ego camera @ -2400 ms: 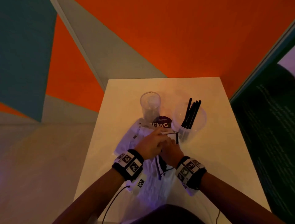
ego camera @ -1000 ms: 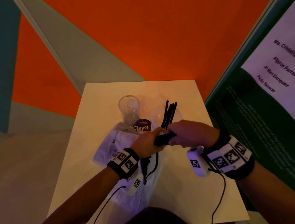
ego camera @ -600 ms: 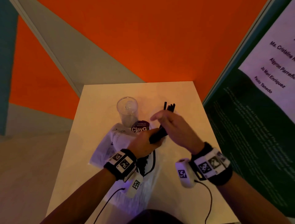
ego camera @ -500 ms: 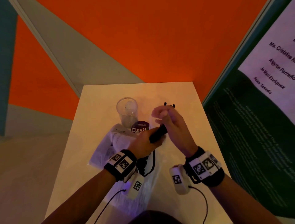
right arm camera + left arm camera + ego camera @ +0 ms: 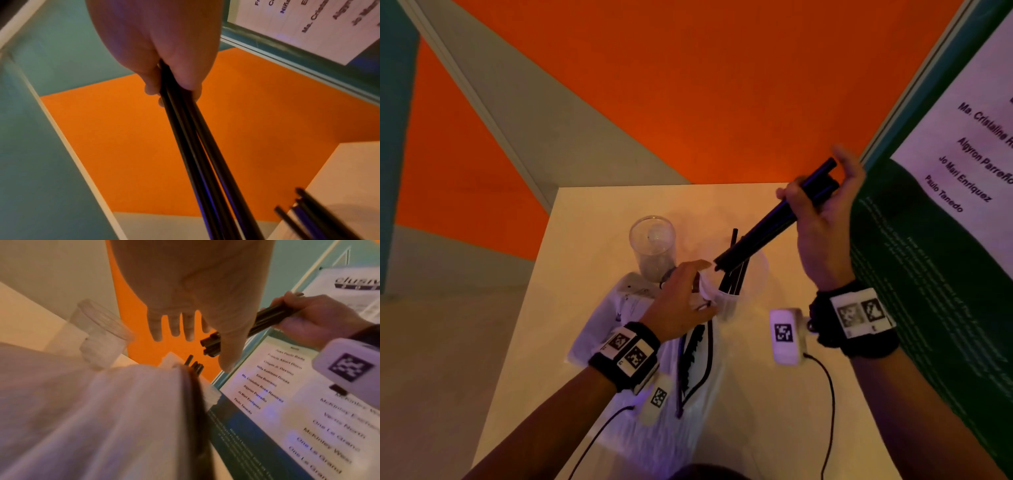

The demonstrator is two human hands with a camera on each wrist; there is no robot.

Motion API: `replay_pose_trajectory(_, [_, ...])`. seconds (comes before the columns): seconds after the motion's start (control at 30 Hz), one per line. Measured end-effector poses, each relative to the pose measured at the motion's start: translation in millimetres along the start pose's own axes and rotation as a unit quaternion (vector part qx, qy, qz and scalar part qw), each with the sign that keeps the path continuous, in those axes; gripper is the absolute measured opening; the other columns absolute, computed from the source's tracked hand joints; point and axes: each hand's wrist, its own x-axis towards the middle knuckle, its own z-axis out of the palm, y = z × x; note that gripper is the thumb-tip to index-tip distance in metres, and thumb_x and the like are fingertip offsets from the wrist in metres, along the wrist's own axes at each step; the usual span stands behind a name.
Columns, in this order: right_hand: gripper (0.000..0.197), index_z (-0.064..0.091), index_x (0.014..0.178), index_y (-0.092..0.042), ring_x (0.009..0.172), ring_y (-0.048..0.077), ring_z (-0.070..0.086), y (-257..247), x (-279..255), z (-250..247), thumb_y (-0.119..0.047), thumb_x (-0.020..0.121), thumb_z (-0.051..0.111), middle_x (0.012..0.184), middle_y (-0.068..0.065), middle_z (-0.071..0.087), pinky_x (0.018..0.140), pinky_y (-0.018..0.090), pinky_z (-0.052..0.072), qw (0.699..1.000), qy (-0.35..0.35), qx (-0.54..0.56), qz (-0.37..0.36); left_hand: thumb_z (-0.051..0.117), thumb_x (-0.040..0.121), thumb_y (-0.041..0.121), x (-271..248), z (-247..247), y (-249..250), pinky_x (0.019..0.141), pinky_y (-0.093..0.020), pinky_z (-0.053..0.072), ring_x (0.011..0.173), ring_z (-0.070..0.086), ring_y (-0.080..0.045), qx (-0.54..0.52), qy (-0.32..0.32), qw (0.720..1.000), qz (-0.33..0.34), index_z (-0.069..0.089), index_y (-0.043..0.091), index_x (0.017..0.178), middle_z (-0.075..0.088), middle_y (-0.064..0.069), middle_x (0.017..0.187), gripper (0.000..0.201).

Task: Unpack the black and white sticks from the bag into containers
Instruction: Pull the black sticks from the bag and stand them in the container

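Observation:
My right hand [image 5: 815, 195] grips a bundle of black sticks [image 5: 763, 233] and holds it raised over the table's far right; the bundle slopes down-left, and its lower ends hang just above the wide clear container [image 5: 756, 274]. Several black sticks [image 5: 734, 277] stand in that container. My left hand [image 5: 688, 284] hovers or rests at the mouth of the white plastic bag [image 5: 695, 404], fingers straight and spread [image 5: 185, 331], holding nothing. In the right wrist view the fingers [image 5: 174, 87] wrap round the bundle [image 5: 197, 146]. No white sticks are visible.
A tall clear cup [image 5: 653, 246] stands empty left of the wide container, behind the bag. The small white table [image 5: 774, 411] has bare surface on its right side. A green poster panel [image 5: 928, 274] stands close on the right, an orange wall behind.
My right hand has pulled the black stick bundle out of my left hand's grip and lifted it up and to the right. The left hand has opened and stays at the bag.

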Motion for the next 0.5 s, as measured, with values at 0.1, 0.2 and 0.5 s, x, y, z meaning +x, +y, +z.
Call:
replay_pose_trajectory(0.1, [0.054, 0.033, 0.131, -0.045, 0.081, 0.026, 0.06, 20, 2, -1, -0.013, 0.094, 0.057, 0.087, -0.007, 0.057, 0.074, 0.027, 0.054, 0.998, -0.006, -0.059, -0.007, 0.073, 0.075, 0.043, -10, -3, -10, 0.103, -0.043, 0.044, 0.123, 0.044, -0.016, 0.069, -0.022, 0.997, -0.003, 0.026, 0.032, 0.137, 0.039, 0.0, 0.138, 0.079])
replay_pose_trajectory(0.2, [0.042, 0.036, 0.128, -0.031, 0.08, 0.032, 0.058, 49, -10, 2, -0.008, 0.096, 0.051, 0.085, -0.006, 0.054, 0.072, 0.031, 0.053, 0.992, -0.028, -0.117, 0.034, 0.07, 0.078, 0.04, -19, -3, -15, 0.105, -0.041, 0.041, 0.125, 0.039, -0.016, 0.141, -0.076, 0.987, 0.015, 0.031, 0.028, 0.137, 0.034, 0.0, 0.141, 0.072])
replay_pose_trajectory(0.5, [0.035, 0.045, 0.134, -0.02, 0.13, 0.013, 0.043, 74, -28, -5, -0.024, 0.099, 0.048, 0.135, -0.005, 0.046, 0.105, 0.025, 0.036, 0.964, -0.075, -0.234, 0.1, 0.049, 0.081, 0.003, -31, -23, -22, 0.1, -0.028, 0.043, 0.116, 0.05, -0.013, 0.194, -0.155, 0.968, 0.019, 0.069, 0.019, 0.104, 0.055, 0.005, 0.13, 0.034])
